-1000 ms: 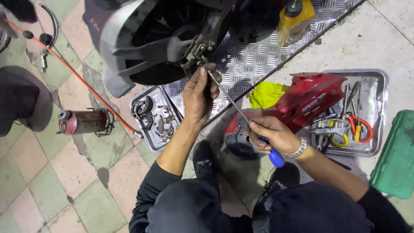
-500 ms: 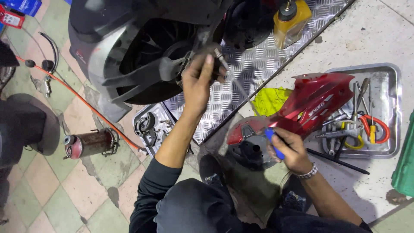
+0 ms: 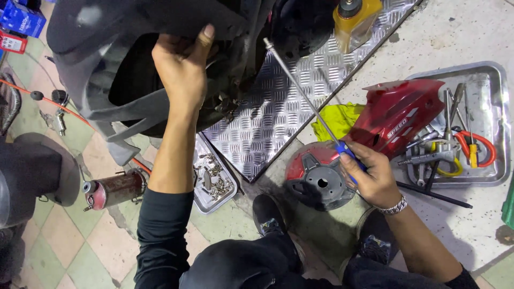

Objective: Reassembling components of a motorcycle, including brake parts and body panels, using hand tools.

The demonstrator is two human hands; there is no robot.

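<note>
My left hand grips the edge of a dark grey scooter body panel at the upper left, thumb over its rim. My right hand holds a long screwdriver by its blue handle; the thin metal shaft slants up and left, its tip near the black scooter parts over the ribbed metal plate. Just left of my right hand a red and black round cover lies on the floor.
A metal tray at the right holds tools, an orange-handled cutter and a red fairing piece. A yellow rag, a small tray of screws, a rusty red cylinder, an amber bottle and an orange hose lie around.
My left hand moved up onto the grey panel's edge. My right hand raised the screwdriver, its shaft now pointing up toward the scooter. The view shifted closer.
</note>
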